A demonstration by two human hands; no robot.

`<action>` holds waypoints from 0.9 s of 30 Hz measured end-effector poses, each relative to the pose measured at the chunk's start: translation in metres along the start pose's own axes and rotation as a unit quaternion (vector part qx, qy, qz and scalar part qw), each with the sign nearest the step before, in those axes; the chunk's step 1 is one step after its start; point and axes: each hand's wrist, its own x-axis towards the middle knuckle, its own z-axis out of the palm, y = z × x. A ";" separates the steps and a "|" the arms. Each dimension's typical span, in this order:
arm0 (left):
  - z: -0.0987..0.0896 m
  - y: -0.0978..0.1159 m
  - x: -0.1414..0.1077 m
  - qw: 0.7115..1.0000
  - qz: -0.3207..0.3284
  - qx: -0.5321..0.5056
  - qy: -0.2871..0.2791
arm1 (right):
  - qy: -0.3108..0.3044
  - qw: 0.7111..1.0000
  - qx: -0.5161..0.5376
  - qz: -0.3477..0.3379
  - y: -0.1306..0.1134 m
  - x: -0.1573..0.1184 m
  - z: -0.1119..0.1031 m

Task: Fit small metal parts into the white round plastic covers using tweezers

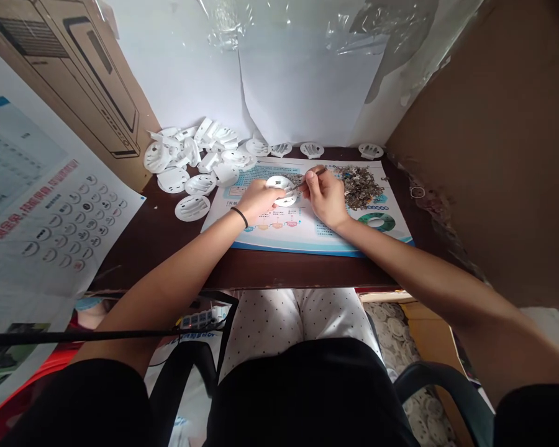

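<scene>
Above the printed sheet (279, 242), my left hand (259, 198) grips the lower left edge of a round white plastic piece (277, 182). My right hand (327, 195) pinches a thin dark tool (320, 171), which looks like tweezers, its tip at the right side of the piece. A heap of small metal parts (361, 186) lies on the sheet just right of my right hand. Many similar white pieces (192, 208) are piled to the left, some overlapping and tilted.
Several white discs (312, 149) line the back edge of the dark table (279, 270). Cardboard (498, 149) stands at the right, a printed box (88, 81) at the left. A hanging printed sheet (51, 205) covers the left side. A black cable crosses the lower left.
</scene>
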 end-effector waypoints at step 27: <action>-0.001 0.001 -0.001 0.995 0.004 0.098 0.002 | -0.024 0.996 -0.052 -0.061 -0.005 -0.002 -0.001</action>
